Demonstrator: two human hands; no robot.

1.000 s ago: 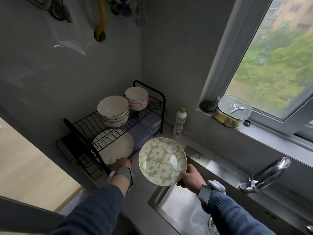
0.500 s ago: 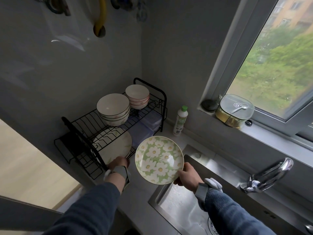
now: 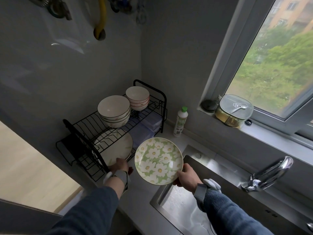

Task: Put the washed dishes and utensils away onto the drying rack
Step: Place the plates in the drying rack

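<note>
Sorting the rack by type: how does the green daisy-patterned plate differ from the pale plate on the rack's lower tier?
The green daisy-patterned plate is boldly flowered and held in the air by the right hand. The pale cream plate looks almost plain and sits under the black wire rack, the left hand at its edge. Both are round.

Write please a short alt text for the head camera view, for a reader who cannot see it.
A person's right hand holds a green flowered plate beside a black drying rack, while the left hand touches white plates on its lower tier. Two bowl stacks sit on top; a sink lies to the right.
</note>
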